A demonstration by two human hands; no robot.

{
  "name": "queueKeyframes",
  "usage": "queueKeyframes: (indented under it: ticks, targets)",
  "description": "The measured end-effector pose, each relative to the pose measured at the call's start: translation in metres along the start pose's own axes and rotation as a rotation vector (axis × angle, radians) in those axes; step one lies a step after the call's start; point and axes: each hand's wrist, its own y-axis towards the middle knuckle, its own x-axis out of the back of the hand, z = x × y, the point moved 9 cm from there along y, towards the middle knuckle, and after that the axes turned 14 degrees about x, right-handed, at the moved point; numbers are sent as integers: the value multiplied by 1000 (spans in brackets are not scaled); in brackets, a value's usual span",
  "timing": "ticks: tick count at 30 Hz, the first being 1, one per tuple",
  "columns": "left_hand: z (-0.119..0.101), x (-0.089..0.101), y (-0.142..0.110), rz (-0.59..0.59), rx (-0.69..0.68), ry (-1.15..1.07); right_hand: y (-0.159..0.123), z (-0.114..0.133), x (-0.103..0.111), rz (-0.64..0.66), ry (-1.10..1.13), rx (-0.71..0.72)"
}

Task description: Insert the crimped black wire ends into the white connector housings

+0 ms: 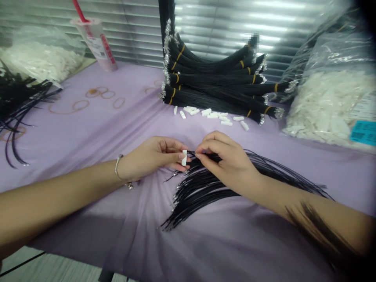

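Observation:
My left hand pinches a small white plastic connector housing between thumb and fingers. Close on its right, my right hand is closed on a thin black wire, whose end meets the housing; how deep it sits in there I cannot tell. Beneath my right hand a loose spread of black wires with silvery metal tips lies on the purple cloth. Beyond my hands, several white connector housings are scattered.
Bundles of black wires tied with yellow bands are stacked by the blinds. Clear bags of white parts stand right and left. A drink cup with a red straw, rubber bands and more black wires are at the left.

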Motion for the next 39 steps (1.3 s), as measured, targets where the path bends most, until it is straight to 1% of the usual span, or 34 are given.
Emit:
queueKeyframes:
  ticks: [5, 10, 13, 15, 16, 18, 21, 22, 24, 27, 29, 33, 36, 39]
  targets:
    - [-1, -1, -1, 6, -29, 33, 0, -1, 1, 7, 1, -31]
    - [-1, 0, 0, 3, -41, 48, 1, -1, -2, 31, -33, -25]
    - [-1, 1, 1, -7, -46, 51, -1, -8, -9, 85, -7, -108]
    - [-2, 0, 1, -13, -54, 60, -1, -11, -10, 81, 36, -151]
    - [-2, 0, 0, -20, -58, 68, -1, -11, -10, 69, 52, -149]
    - [-4, -1, -1, -36, -65, 83, 2, -5, -7, 55, 29, -65]
    - [-4, -2, -2, -40, -59, 100, 5, 11, -5, 97, -123, 131]
    - [-4, -2, -2, -38, -57, 98, 5, 14, -4, 110, -170, 174]
    - [-4, -2, -1, -36, -58, 77, 6, 17, 4, 92, -232, 202]
    - [-3, 2, 0, -48, -59, 45, 9, 16, 23, -5, -272, 152]
    - [-3, 2, 1, -40, -55, 42, 10, 11, 25, 0, -227, 79]
    - [-2, -1, 2, 3, -62, 59, 9, 2, 5, 106, -77, -37]
    - [-2, -1, 2, 8, -68, 65, 8, -2, -6, 139, -43, -81]
    - [-1, -1, 2, 6, -59, 65, 6, -6, -10, 149, -20, -130]
